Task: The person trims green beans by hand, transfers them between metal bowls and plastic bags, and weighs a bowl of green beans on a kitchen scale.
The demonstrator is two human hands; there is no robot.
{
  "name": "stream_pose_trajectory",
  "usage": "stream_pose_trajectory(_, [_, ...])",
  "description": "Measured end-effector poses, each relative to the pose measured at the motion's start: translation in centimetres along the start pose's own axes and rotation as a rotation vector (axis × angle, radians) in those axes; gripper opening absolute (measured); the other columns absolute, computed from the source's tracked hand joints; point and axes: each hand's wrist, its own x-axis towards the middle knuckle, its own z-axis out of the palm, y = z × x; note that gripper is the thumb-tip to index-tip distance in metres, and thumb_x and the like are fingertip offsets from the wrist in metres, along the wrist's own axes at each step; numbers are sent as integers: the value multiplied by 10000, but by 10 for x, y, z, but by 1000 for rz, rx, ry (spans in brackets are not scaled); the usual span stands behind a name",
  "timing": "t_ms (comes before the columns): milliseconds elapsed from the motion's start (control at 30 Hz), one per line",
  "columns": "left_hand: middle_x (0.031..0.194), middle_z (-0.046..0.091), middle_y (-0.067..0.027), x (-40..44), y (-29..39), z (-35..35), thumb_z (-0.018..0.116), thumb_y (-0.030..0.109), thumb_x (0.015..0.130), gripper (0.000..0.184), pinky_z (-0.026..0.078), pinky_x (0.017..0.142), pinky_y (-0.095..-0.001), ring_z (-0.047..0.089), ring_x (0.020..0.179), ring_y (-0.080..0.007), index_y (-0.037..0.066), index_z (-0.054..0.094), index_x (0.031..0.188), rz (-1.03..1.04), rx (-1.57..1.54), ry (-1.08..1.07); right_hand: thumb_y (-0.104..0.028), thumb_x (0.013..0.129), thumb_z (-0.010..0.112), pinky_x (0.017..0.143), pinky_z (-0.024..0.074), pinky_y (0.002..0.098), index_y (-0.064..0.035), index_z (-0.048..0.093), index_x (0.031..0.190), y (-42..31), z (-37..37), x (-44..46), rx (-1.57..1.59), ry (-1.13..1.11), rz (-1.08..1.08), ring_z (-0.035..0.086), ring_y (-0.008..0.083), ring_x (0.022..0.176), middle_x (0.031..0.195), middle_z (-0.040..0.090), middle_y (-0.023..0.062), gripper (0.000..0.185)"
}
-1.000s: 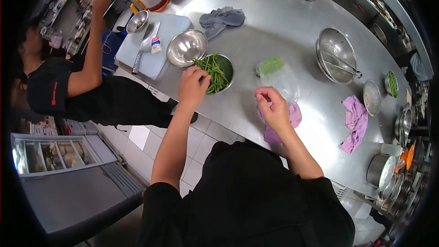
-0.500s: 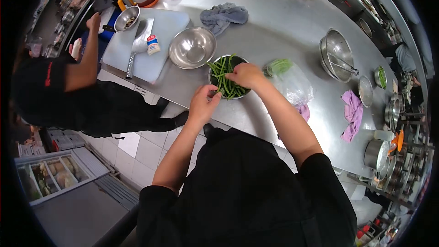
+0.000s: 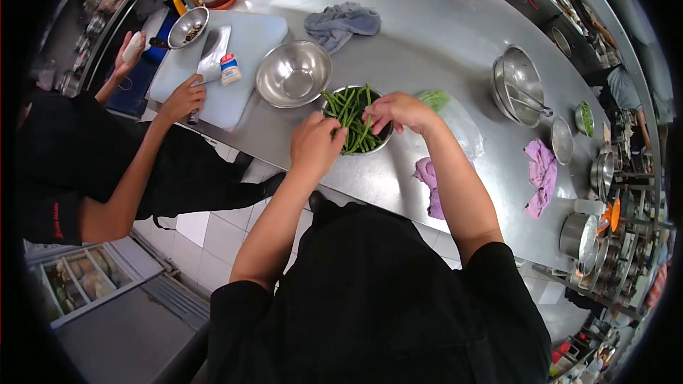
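Note:
Long green beans fill a metal bowl near the table's front edge, some poking over the rim. My left hand is at the bowl's left side, its fingers curled in on the beans. Across from it, my right hand pinches a green bean between thumb and fingers at the bowl's right side. To the left stands a wider steel bowl with nothing in it. A clear plastic bag with green produce inside lies beyond my right forearm, a purple cloth below it.
At left, a co-worker's hand grips a cleaver on the white cutting board; their other hand holds a whitish item. A grey cloth lies behind the bowls. Nested strainers stand at right.
My right hand has drawn back toward the bowl's right rim, and my left has moved in over the beans. The co-worker has taken hold of the cleaver's handle.

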Motion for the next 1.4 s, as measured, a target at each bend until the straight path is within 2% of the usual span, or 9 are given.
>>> stream_pose_trajectory(167, [924,643,-126,26,10,11,710,271,804,214,482,768,-460,624,891,-317,70,700,879,16,347,-159,-263,916,592,448,406,219,-28,680,1046,15,-7,-4,171,-75,-129,646,102,729,862,686,41,282])
stream_pose_trajectory(267, [940,645,-127,31,4,19,706,263,798,212,481,783,-468,625,888,-327,61,697,865,-53,362,-203,-184,923,567,591,496,256,-26,600,1169,27,-10,-20,408,22,-244,640,128,734,823,636,44,295])
stream_pose_trajectory(533, [825,650,-116,19,-12,4,665,183,820,178,489,661,-354,639,744,-236,17,671,883,-139,-96,-123,-78,919,493,901,537,466,20,566,1111,62,29,-50,975,-160,-219,678,334,930,991,654,170,228])
stream_pose_trajectory(667, [795,646,-76,8,0,-9,669,166,843,162,479,655,-304,612,705,-165,13,668,897,-141,-191,-111,-49,918,478,926,523,467,39,526,1202,63,40,-51,1078,-242,-197,652,358,1002,1072,635,216,301])
stream_pose_trajectory(833, [812,653,-25,-8,19,1,660,158,890,146,466,649,-260,575,715,-89,15,666,920,-237,-477,-296,-128,975,498,903,528,431,21,525,1201,54,56,-59,1085,-148,-181,651,316,993,1047,637,181,272])
stream_pose_trajectory(1033, [869,683,-108,-25,48,-1,668,195,890,218,492,682,-310,649,745,-194,24,673,1024,6,-399,-427,-193,1007,500,778,547,358,-4,536,1112,74,72,-60,899,179,-248,655,244,895,918,651,114,219])
stream_pose_trajectory(1167, [871,675,-107,13,19,7,654,199,873,180,495,690,-380,649,782,-262,51,684,970,-33,-125,-239,-120,977,488,677,516,381,-2,561,1061,75,61,-76,1106,313,-163,608,233,738,876,621,102,162])
stream_pose_trajectory(1233, [884,677,-115,34,12,10,659,194,851,167,494,714,-412,646,837,-291,56,683,944,188,42,-155,-122,956,508,603,489,319,-36,572,1062,87,57,-74,1036,339,-156,553,171,636,771,571,45,151])
stream_pose_trajectory(1400, [903,685,-115,61,18,32,684,219,799,168,509,755,-427,649,875,-318,79,693,889,179,339,-388,-128,916,554,519,387,282,-64,598,1032,92,53,-77,889,338,-172,453,119,571,685,479,-7,140])
